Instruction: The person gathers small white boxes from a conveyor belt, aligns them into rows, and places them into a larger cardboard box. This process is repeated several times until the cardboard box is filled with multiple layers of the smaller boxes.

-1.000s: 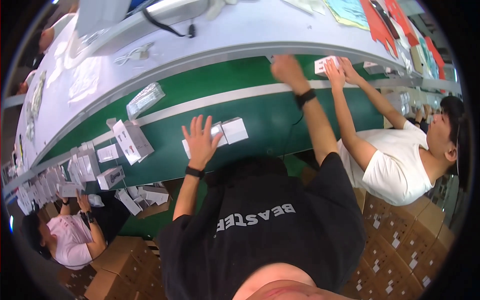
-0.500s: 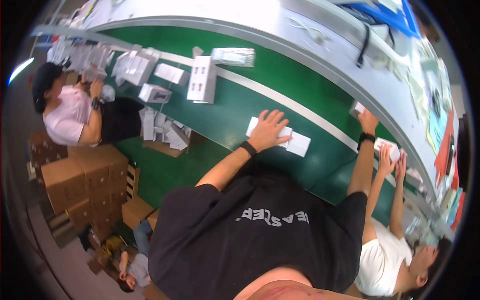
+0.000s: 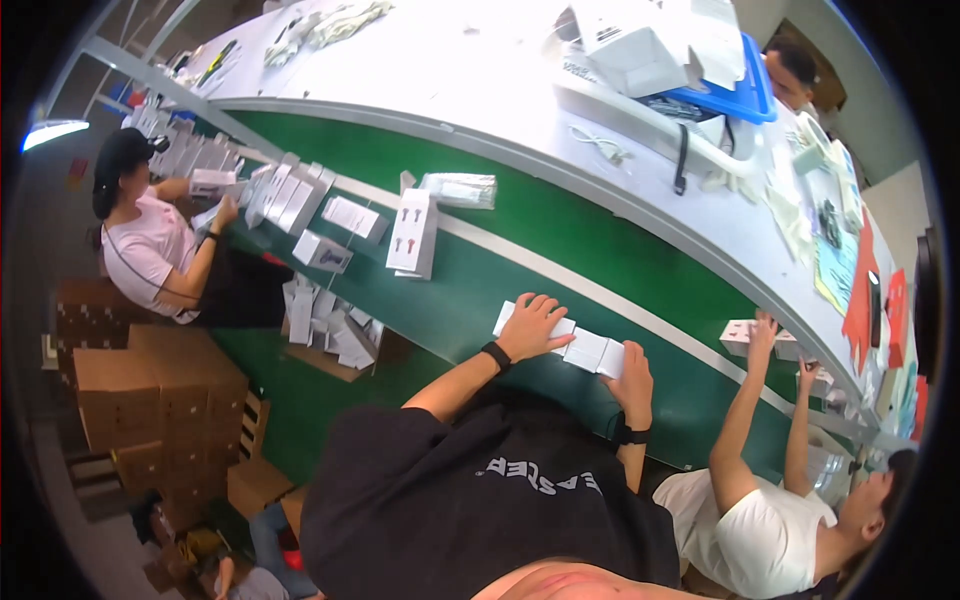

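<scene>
A row of flat white boxes (image 3: 585, 350) lies on the green conveyor belt (image 3: 480, 290) just in front of me. My left hand (image 3: 535, 325) lies flat on the left end of the row, fingers spread, a black band on the wrist. My right hand (image 3: 632, 372) curls over the right end box, also with a black wristband. My black shirt fills the lower middle of the view.
A person in a white shirt (image 3: 770, 520) at my right reaches up to a white box (image 3: 738, 336) on the belt. At left, a person in pink (image 3: 150, 250) handles white boxes. Upright white boxes (image 3: 413, 232) stand on the belt; cardboard cartons (image 3: 120, 400) are stacked lower left.
My right hand has come in from far along the belt to the right end of the white boxes. My left hand stays on them. The view has swung round.
</scene>
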`<state>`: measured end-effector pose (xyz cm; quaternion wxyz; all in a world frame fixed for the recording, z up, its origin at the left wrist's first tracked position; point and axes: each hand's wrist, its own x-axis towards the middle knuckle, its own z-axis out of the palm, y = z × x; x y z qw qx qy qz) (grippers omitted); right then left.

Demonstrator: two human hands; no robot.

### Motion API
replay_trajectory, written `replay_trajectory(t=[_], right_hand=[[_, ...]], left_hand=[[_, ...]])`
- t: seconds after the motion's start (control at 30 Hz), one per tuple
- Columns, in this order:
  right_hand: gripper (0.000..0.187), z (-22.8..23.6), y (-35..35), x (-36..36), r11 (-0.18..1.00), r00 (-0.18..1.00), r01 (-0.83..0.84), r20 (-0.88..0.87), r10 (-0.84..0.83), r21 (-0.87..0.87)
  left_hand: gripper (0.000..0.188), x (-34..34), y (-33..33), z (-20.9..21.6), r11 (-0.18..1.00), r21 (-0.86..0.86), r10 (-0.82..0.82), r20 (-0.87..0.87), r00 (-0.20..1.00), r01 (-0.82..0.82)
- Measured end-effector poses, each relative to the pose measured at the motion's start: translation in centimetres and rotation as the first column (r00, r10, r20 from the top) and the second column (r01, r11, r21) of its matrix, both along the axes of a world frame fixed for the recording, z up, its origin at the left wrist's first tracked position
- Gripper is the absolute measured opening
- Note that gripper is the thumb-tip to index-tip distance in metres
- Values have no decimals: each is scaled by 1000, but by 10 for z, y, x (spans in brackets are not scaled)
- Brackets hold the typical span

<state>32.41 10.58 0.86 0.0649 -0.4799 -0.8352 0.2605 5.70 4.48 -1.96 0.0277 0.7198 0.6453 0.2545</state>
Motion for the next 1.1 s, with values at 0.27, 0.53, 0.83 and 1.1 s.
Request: replay_trajectory(t=[0.27,0.53,0.83,1.1], right_hand=[[98,32,-22,0,995,994,97,-62,-95,34],[77,-7,-17,-7,993,979,113,-172,-107,25],[80,-16,43,22,983,982,8,-186,-43,-185],[61,-30,230,170,761,788,426,213,-578,490]], left_hand=[[42,-15,-2,15,982,17,187,118,975,-190],[37,-52,-13,-10,918,-365,348,546,762,-158],[35,-47,5,-9,898,-328,379,240,894,-293],[36,-43,8,-4,888,-340,363,104,926,-310]])
